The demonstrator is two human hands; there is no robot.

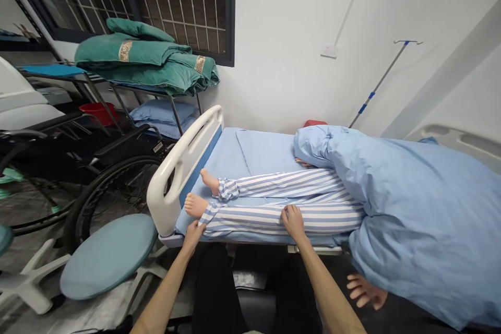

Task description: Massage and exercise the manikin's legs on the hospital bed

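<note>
A figure in blue-and-white striped trousers (282, 203) lies on a hospital bed (242, 154), its bare feet (195, 203) toward the white footboard (176, 167). A light blue quilt (410, 193) covers its upper part. My left hand (193, 235) grips the near trouser leg at the ankle, fingers curled on the cuff. My right hand (293, 222) presses on the same leg around the knee, fingers bent into the cloth. A limp hand (366, 289) of the figure hangs out below the quilt at the bed's near edge.
A round blue stool (107, 255) stands left of the bed end. A black wheelchair (97, 167) sits behind it. Folded green bedding (148, 57) lies on a rack by the barred window. An IV pole (376, 86) leans at the far wall.
</note>
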